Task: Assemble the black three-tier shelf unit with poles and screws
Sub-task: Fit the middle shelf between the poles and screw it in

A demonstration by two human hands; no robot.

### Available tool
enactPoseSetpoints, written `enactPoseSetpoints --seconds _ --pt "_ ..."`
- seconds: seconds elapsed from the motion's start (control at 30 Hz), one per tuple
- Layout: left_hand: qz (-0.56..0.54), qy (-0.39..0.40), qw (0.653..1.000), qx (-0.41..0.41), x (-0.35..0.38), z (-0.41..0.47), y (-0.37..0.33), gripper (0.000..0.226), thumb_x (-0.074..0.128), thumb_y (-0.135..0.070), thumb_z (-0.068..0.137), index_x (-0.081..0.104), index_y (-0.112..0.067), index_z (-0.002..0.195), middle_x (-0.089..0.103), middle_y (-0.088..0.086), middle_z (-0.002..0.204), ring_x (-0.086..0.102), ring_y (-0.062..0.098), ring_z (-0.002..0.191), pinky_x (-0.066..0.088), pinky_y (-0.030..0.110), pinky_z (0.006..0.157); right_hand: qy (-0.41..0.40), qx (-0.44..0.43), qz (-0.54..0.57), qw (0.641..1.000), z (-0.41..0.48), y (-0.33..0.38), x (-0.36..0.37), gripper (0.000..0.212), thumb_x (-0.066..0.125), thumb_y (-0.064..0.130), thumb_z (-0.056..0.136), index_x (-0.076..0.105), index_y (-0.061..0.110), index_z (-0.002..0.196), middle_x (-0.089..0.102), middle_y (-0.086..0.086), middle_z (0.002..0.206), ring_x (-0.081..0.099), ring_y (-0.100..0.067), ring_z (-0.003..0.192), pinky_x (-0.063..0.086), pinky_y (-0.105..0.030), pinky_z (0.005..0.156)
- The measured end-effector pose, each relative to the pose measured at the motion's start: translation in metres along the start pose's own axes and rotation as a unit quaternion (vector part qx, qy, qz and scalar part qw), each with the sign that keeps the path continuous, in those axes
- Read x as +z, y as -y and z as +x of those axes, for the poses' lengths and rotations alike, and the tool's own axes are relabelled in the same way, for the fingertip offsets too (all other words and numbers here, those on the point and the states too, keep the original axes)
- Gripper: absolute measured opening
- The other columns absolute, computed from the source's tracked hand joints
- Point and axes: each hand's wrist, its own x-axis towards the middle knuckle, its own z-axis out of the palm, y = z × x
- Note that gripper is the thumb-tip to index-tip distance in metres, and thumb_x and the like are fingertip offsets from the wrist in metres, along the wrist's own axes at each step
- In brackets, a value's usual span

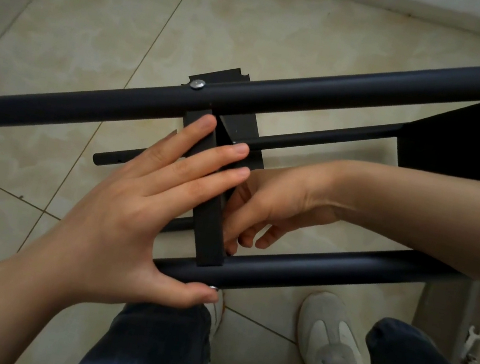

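**Item:** black shelf unit (452, 136), part-built, lying across the centre of the frame above the tiled floor (108, 14).

**Parts:** upper pole (311, 95) and lower pole (313, 268) run lower left to upper right. A shelf panel (211, 234), seen edge-on, bridges them. One screw (197, 84) is seated in the upper pole.

**Left hand** (138, 205): fingers flat along the panel, thumb pressing under the lower pole.

**Right hand** (277, 201): fingers curled beside the panel; I cannot tell whether it holds anything.

**Handling, judged:** rigid, smooth painted metal, probably slippery. Best held by the poles close to the joints.

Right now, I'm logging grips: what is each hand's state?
Left hand: open, fingers flat on the shelf rim, thumb against the near pole.
Right hand: fingers curled beside the rim; grip cannot be told.
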Motion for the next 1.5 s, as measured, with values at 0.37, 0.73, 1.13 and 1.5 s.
enactPoseSetpoints --seconds 0.37,0.73,1.13,1.5 --pt "0.005 0.003 1.0 0.004 0.0001 -0.0001 0.0013 0.098 0.069 -0.07 0.075 0.038 -0.019 0.152 0.03 -0.004 0.165 0.011 0.026 0.157 0.017 0.034 0.126 0.005 0.0 0.002 1.0 -0.0003 -0.0008 -0.0019 0.004 0.066 0.018 0.091 0.069 0.016 0.089 0.066 0.0 0.086 0.054 -0.011 0.078 0.043 -0.029 0.08" --pt "0.003 0.002 1.0 0.004 -0.0001 0.0009 0.0006 0.098 0.071 -0.069 0.075 0.04 -0.017 0.151 0.032 -0.002 0.164 0.012 0.026 0.157 0.017 0.035 0.126 0.009 -0.008 0.01 1.0 -0.0011 -0.0025 -0.0027 0.005 0.066 0.016 0.09 0.069 0.013 0.094 0.065 -0.002 0.089 0.054 -0.01 0.076 0.044 -0.027 0.077" --pt "0.003 0.004 1.0 0.001 -0.0007 0.0013 0.001 0.097 0.071 -0.068 0.074 0.041 -0.015 0.15 0.032 -0.002 0.163 0.012 0.026 0.157 0.016 0.033 0.126 0.01 -0.006 0.004 1.0 -0.0003 -0.0008 -0.0016 0.008 0.065 0.016 0.091 0.068 0.011 0.097 0.064 -0.002 0.086 0.053 -0.011 0.075 0.044 -0.027 0.078" --pt "0.001 0.003 1.0 0.005 -0.0003 0.002 0.0019 0.097 0.07 -0.069 0.075 0.041 -0.015 0.15 0.032 -0.001 0.163 0.012 0.026 0.157 0.016 0.033 0.126 -0.001 -0.014 0.002 1.0 0.0001 -0.0004 -0.0013 0.007 0.065 0.016 0.091 0.069 0.011 0.095 0.065 -0.001 0.084 0.052 -0.01 0.071 0.044 -0.027 0.077"
